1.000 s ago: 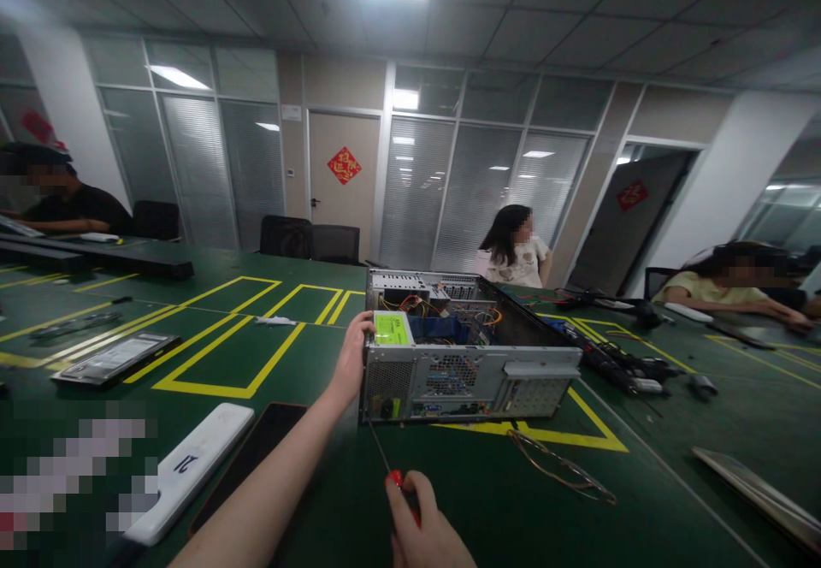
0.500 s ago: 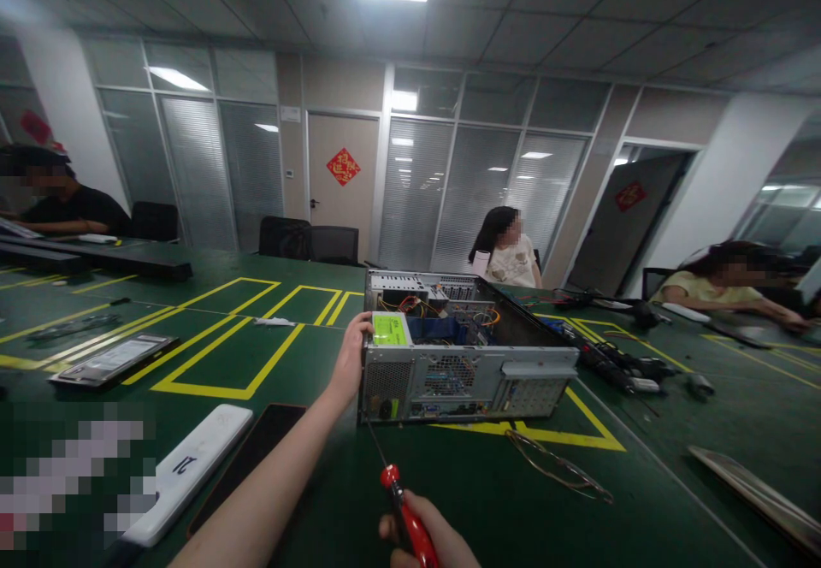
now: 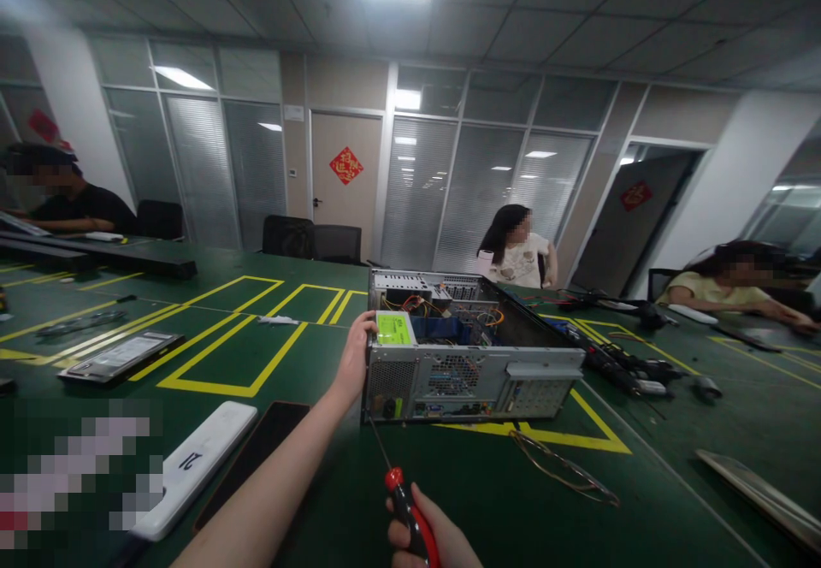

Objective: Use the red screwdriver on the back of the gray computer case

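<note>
An open computer case (image 3: 478,384) lies on its side on the green table, its perforated back panel facing me and its wires and boards showing from above. Against its left edge, beside the power supply with a bright green label (image 3: 393,328), my left hand (image 3: 354,358) holds on, fingers hooked over the rim. My right hand (image 3: 445,538) is wrapped around the red and black handle of a screwdriver (image 3: 409,512). Its thin shaft points up and away, with the tip at the lower left corner of the back panel. Whether it sits in a screw is too small to tell.
On the left lie a hard drive (image 3: 125,357), a white power strip (image 3: 202,461) marked 21 and a dark flat slab (image 3: 253,457). Eyeglasses (image 3: 564,470) rest in front of the case. Black cables (image 3: 625,363) sprawl to its right. Several people sit around the table.
The whole view has shifted slightly. Both hands keep their holds, and the screwdriver tip stays at the same corner of the case. A person across the table has shifted an arm.
</note>
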`<action>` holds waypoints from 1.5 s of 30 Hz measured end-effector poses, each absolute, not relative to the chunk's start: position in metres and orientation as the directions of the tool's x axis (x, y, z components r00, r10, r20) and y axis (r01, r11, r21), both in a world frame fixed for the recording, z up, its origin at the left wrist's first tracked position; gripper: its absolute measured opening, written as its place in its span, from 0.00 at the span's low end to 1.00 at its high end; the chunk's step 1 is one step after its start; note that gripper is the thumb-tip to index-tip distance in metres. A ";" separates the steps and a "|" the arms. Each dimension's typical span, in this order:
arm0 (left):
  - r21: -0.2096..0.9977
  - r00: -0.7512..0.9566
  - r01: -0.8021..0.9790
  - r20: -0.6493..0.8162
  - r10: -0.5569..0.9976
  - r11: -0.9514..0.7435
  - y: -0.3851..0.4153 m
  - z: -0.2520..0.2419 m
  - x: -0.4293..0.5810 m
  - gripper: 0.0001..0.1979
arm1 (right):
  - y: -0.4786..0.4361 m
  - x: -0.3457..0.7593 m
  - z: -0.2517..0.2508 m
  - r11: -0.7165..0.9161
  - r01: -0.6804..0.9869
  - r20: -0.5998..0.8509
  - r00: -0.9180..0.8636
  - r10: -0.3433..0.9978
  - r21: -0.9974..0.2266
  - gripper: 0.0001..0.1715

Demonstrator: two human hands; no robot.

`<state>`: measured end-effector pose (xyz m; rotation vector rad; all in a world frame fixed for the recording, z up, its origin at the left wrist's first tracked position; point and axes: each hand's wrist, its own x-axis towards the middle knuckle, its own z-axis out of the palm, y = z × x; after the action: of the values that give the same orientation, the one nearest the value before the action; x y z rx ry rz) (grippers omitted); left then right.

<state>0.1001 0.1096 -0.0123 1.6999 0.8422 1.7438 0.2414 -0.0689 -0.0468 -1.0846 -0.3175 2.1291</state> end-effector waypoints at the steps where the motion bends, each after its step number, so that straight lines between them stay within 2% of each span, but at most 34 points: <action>1: 0.761 -0.042 0.035 0.649 0.760 -0.648 0.110 -0.013 0.100 0.24 | -0.070 0.241 -0.045 -0.712 -0.462 -0.609 -0.377 0.697 -0.529 0.27; 6: 0.755 -0.042 0.038 0.656 0.754 -0.655 0.111 -0.014 0.100 0.23 | -0.070 0.239 -0.038 -0.651 -0.208 -0.602 -0.256 0.757 -0.730 0.25; 8: 0.749 -0.052 0.047 0.663 0.747 -0.661 0.112 -0.014 0.101 0.23 | -0.070 0.238 -0.038 -0.611 -0.101 -0.584 -0.209 0.785 -0.785 0.21; 11: 0.739 -0.060 0.064 0.674 0.737 -0.671 0.113 -0.015 0.101 0.23 | -0.070 0.238 -0.036 -0.500 0.155 -0.516 -0.099 0.851 -0.852 0.13; 14: 0.736 -0.058 0.063 0.677 0.733 -0.674 0.113 -0.015 0.101 0.23 | -0.072 0.240 -0.023 -0.357 0.433 -0.394 0.004 0.919 -0.828 0.08; 16: 0.738 -0.059 0.050 0.675 0.736 -0.673 0.113 -0.015 0.101 0.22 | -0.075 0.240 -0.010 -0.308 0.574 -0.348 0.043 0.937 -0.759 0.13; 19: 0.749 -0.059 0.034 0.663 0.746 -0.662 0.113 -0.015 0.101 0.22 | -0.079 0.235 0.002 -0.289 0.680 -0.329 0.074 0.942 -0.674 0.22; 22: 0.755 -0.062 0.031 0.656 0.752 -0.655 0.113 -0.015 0.102 0.22 | -0.080 0.232 -0.004 -0.318 0.620 -0.344 0.082 0.935 -0.718 0.23; 23: 0.758 -0.059 0.034 0.652 0.756 -0.652 0.114 -0.015 0.102 0.22 | -0.079 0.233 -0.009 -0.392 0.386 -0.392 0.083 0.916 -0.835 0.22; 24: 0.763 -0.057 0.037 0.647 0.761 -0.646 0.114 -0.015 0.102 0.23 | -0.079 0.235 -0.014 -0.422 0.277 -0.426 0.047 0.903 -0.863 0.20; 28: 0.751 -0.038 0.033 0.660 0.750 -0.659 0.115 -0.015 0.102 0.23 | -0.075 0.239 -0.033 -0.571 -0.041 -0.565 -0.102 0.819 -0.820 0.13; 33: 0.733 -0.035 0.037 0.680 0.732 -0.679 0.115 -0.015 0.103 0.26 | -0.077 0.232 -0.044 -0.604 -0.388 -0.563 -0.227 0.794 -0.696 0.13; 39: 0.733 -0.047 0.021 0.680 0.732 -0.680 0.116 -0.017 0.105 0.25 | -0.076 0.230 -0.064 -0.687 -0.523 -0.504 -0.468 0.726 -0.504 0.20; 43: 0.741 -0.042 0.026 0.672 0.739 -0.672 0.116 -0.016 0.105 0.24 | -0.077 0.239 -0.069 -0.711 -0.488 -0.440 -0.563 0.700 -0.507 0.18; 45: 0.743 -0.042 0.033 0.670 0.742 -0.669 0.115 -0.015 0.105 0.24 | -0.079 0.248 -0.068 -0.714 -0.442 -0.400 -0.612 0.682 -0.542 0.23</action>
<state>0.1048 0.1154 -0.0151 1.7165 0.8191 1.7637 0.2477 -0.0788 -0.0680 -0.7916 -0.5231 2.2997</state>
